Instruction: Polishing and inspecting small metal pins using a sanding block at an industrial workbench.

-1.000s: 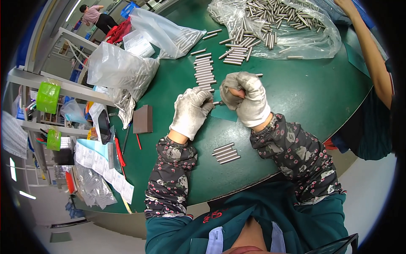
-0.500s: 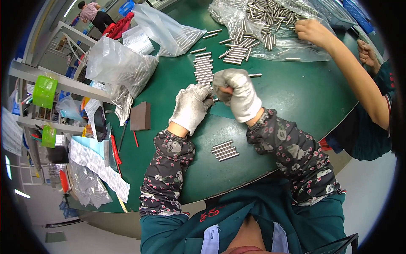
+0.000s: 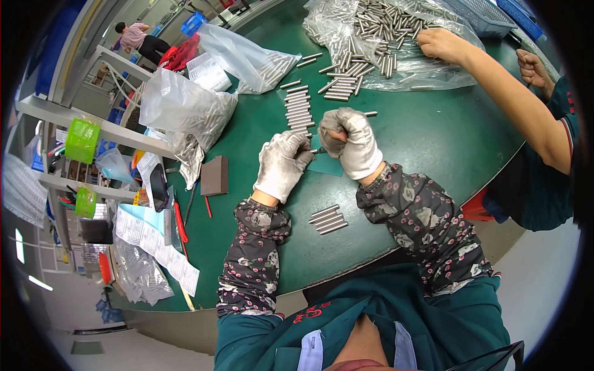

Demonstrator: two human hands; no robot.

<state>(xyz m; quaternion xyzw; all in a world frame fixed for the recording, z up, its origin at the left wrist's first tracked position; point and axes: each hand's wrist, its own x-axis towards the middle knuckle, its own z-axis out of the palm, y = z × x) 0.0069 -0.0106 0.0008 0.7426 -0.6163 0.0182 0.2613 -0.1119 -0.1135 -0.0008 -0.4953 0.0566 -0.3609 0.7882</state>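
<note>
Both my hands wear whitish gloves and meet over the green table. My left hand (image 3: 281, 164) is closed, pinching one end of a short metal pin (image 3: 317, 151). My right hand (image 3: 351, 143) is curled closed at the pin's other end, with a bare fingertip showing through the glove. Just beyond my left hand lies a column of metal pins (image 3: 299, 110), side by side. Nearer to me, a small group of several pins (image 3: 328, 219) rests on the table. A single pin (image 3: 370, 114) sticks out behind my right hand.
A co-worker's hand (image 3: 442, 46) touches a heap of pins (image 3: 396, 25) on clear plastic at the far right. Plastic bags of pins (image 3: 189, 108) stand at the left. A brown block (image 3: 214, 175), red-handled tool (image 3: 180, 222) and printed papers (image 3: 158, 247) lie left of me.
My view has shifted slightly, so the table's things sit a little differently. My hands stay together at the pin, and the right hand has turned slightly.
</note>
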